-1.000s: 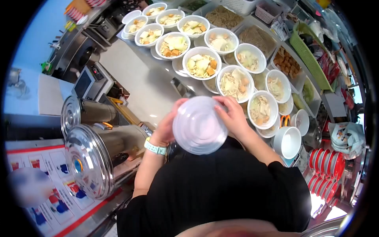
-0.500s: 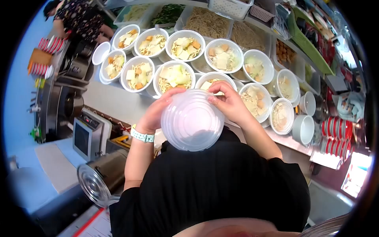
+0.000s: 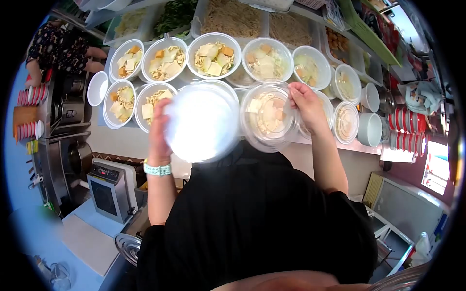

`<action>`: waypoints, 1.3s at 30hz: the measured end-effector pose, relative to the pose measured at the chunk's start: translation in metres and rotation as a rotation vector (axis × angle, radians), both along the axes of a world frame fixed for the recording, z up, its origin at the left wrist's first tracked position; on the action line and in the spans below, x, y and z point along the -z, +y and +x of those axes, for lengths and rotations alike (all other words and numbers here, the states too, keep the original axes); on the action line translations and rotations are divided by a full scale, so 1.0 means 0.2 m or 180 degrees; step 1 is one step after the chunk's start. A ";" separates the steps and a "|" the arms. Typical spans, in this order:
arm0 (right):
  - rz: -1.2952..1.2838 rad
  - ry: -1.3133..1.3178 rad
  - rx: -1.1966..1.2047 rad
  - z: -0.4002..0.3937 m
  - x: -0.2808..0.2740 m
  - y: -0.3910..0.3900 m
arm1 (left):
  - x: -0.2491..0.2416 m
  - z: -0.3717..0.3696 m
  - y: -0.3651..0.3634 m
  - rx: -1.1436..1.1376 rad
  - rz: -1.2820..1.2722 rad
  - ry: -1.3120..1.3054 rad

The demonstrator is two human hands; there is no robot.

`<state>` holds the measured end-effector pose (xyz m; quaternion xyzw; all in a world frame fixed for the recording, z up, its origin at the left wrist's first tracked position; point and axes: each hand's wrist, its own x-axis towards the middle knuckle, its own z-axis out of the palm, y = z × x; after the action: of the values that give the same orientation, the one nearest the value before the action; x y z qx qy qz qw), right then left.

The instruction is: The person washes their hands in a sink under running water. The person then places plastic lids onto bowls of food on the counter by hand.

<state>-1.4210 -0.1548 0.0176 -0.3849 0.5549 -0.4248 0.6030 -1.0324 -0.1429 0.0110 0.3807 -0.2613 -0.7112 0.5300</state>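
My left hand point(image 3: 160, 128), with a pale patterned wristband below it, grips the left edge of a stack of clear round plastic lids point(image 3: 201, 126), which glares white and is blurred. In my right hand point(image 3: 307, 104), thumb and fingers pinch the rim of a single clear lid point(image 3: 262, 135). That lid overlaps a white bowl of noodles, tofu and cabbage, whose food shows through it. Around my hands stand several more filled bowls, among them an uncovered bowl point(image 3: 213, 57) beyond the stack and a lidded bowl point(image 3: 345, 122) to the right.
Behind the bowls are clear bins of noodles point(image 3: 232, 19) and a bin of green leaves point(image 3: 174, 17). An empty white bowl point(image 3: 370, 130) stands at the right, near red-and-white stacks point(image 3: 407, 121). At far left a person point(image 3: 60, 51) stands by pots; an appliance point(image 3: 108, 186) is below.
My hands have moved apart. The right now carries one lid to the right over a bowl, while the left keeps the stack and has shifted left.
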 end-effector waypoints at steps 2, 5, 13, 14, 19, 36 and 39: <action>0.0011 0.0585 0.0081 -0.03 0.07 -0.01 | -0.03 0.12 0.00 -0.0394 0.0194 0.0057; -0.0329 0.2184 0.0003 0.00 0.11 -0.02 | -0.02 0.22 0.03 -0.0520 0.0123 0.0032; -0.1259 0.3214 0.0283 0.09 0.29 -0.11 | 0.02 0.13 0.04 -0.0487 0.0021 0.0083; -0.1266 0.3214 0.0275 0.10 0.30 -0.10 | 0.02 0.12 0.05 -0.0418 0.0034 0.0109; -0.1770 0.3520 0.0566 0.18 0.27 -0.08 | 0.03 0.08 0.06 -0.0324 0.0063 0.0256; -0.1510 0.3455 -0.1010 0.28 0.11 0.15 | -0.01 -0.01 0.11 -0.0024 -0.0257 0.0045; -0.0983 0.1407 -0.1229 0.41 -0.06 0.11 | -0.06 -0.09 0.10 0.0235 -0.0277 -0.0102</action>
<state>-1.3395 -0.1319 0.0288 -0.6527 0.5181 -0.2880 0.4718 -1.0495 -0.1232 0.0225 0.3587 -0.3143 -0.7121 0.5152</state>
